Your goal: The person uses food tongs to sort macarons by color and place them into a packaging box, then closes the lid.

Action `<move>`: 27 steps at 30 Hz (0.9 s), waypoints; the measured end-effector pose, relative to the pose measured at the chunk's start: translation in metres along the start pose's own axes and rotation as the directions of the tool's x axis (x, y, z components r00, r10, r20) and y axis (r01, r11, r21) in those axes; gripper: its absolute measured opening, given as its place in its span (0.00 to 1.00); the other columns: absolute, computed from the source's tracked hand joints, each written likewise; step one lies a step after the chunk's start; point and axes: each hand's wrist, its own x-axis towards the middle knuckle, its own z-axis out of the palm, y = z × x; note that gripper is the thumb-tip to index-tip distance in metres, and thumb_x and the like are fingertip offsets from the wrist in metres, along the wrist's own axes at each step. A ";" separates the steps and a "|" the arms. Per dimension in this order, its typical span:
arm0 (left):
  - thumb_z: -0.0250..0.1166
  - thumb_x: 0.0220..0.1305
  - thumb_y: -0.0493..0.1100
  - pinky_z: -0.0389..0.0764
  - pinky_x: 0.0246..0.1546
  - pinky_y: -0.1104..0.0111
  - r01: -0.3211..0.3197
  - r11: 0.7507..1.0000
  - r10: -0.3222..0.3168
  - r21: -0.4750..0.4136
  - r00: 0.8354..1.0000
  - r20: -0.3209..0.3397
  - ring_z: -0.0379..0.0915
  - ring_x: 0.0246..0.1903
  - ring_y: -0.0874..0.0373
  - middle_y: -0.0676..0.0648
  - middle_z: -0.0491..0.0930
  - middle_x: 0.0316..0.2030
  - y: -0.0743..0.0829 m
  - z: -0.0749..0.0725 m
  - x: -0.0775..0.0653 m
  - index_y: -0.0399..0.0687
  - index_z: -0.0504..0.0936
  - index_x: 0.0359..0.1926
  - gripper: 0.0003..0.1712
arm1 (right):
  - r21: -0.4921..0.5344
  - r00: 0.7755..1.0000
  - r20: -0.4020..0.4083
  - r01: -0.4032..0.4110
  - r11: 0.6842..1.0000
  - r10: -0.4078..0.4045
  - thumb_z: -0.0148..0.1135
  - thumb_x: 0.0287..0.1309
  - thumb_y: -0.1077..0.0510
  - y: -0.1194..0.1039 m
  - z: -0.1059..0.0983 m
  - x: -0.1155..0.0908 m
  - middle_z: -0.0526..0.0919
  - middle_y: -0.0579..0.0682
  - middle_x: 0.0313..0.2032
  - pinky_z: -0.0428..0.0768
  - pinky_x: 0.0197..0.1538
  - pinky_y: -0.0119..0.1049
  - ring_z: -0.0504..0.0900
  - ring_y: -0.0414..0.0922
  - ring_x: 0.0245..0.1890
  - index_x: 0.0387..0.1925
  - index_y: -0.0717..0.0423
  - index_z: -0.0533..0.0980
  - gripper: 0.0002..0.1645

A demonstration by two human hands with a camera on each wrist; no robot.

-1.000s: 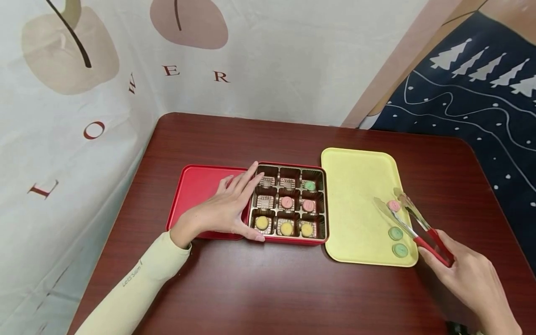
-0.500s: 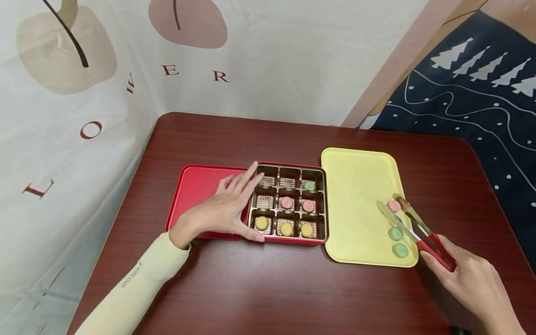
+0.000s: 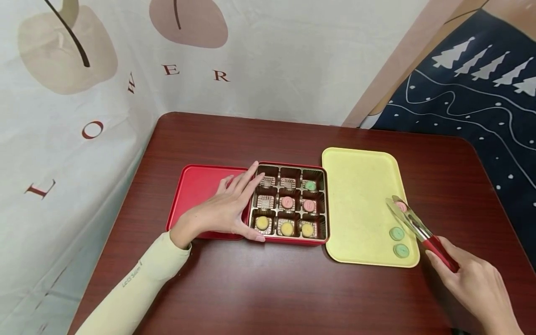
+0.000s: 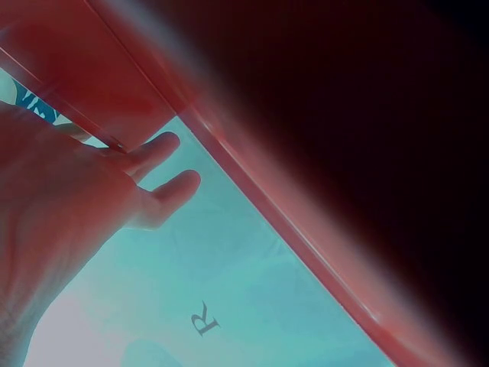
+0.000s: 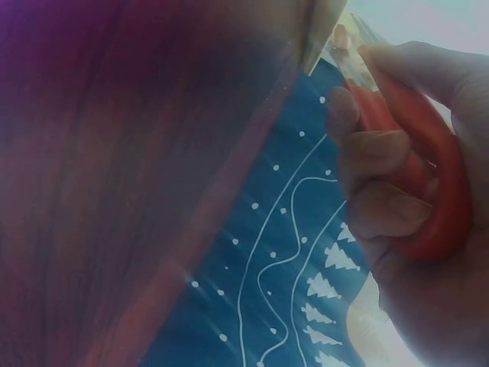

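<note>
My right hand (image 3: pixel 473 284) grips tongs (image 3: pixel 435 249) with red handles and metal ends; the right wrist view shows fingers curled round the red handle (image 5: pixel 451 199). The tong tips are around a small round pink piece (image 3: pixel 400 206), partly hidden, near the right edge of the yellow tray (image 3: pixel 356 186). My left hand (image 3: pixel 222 209) rests along the left side of a red box (image 3: pixel 289 241), thumb at its front corner and fingers spread at its back corner. Dark compartments in the box hold a green piece (image 3: pixel 310 185), two pink pieces (image 3: pixel 287 202) and three yellow pieces (image 3: pixel 286 229).
Two green pieces (image 3: pixel 397 233) lie on the tray in front of the tongs. A red lid (image 3: pixel 197 186) lies left of the box, partly under the left forearm and hand. The brown table (image 3: pixel 276 288) is backed by a pale printed cloth (image 3: pixel 284 83).
The tongs have gone from spread to nearly closed about the pink piece, and their tips have shifted slightly right. The left hand and the box have stayed put.
</note>
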 end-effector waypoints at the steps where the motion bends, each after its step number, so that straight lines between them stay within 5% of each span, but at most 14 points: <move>1: 0.77 0.46 0.84 0.44 0.76 0.33 -0.002 1.000 0.002 0.001 1.000 -0.001 0.43 0.83 0.37 0.41 0.23 0.87 0.000 0.000 0.000 0.43 0.36 0.89 0.89 | 0.002 1.000 -0.008 0.005 1.000 -0.005 0.79 0.56 0.59 0.001 0.000 0.000 0.85 0.60 0.24 0.66 0.18 0.55 0.71 0.54 0.16 0.55 0.62 0.86 0.25; 17: 0.77 0.46 0.84 0.45 0.76 0.34 0.002 1.000 -0.002 0.000 1.000 -0.002 0.41 0.83 0.39 0.41 0.23 0.87 0.001 -0.002 0.000 0.43 0.36 0.89 0.89 | -0.018 0.999 -0.012 0.041 0.999 -0.041 0.77 0.60 0.55 -0.002 -0.001 0.009 0.86 0.61 0.27 0.66 0.19 0.51 0.70 0.51 0.17 0.56 0.61 0.86 0.24; 21: 0.77 0.46 0.84 0.45 0.76 0.35 -0.004 1.000 0.004 0.007 1.000 -0.007 0.41 0.83 0.40 0.40 0.24 0.87 0.001 -0.001 0.000 0.42 0.36 0.89 0.90 | 0.000 0.994 -0.037 0.099 0.995 -0.099 0.70 0.71 0.42 -0.003 -0.004 0.017 0.85 0.57 0.25 0.65 0.19 0.47 0.69 0.47 0.17 0.55 0.60 0.86 0.27; 27: 0.80 0.45 0.81 0.45 0.76 0.34 -0.005 1.000 0.005 -0.004 1.000 -0.009 0.42 0.83 0.39 0.40 0.25 0.87 0.002 0.000 0.000 0.40 0.36 0.88 0.91 | 0.015 0.982 -0.068 0.180 0.984 -0.178 0.51 0.75 0.24 -0.011 -0.006 0.035 0.84 0.53 0.24 0.65 0.19 0.41 0.66 0.41 0.18 0.54 0.60 0.87 0.45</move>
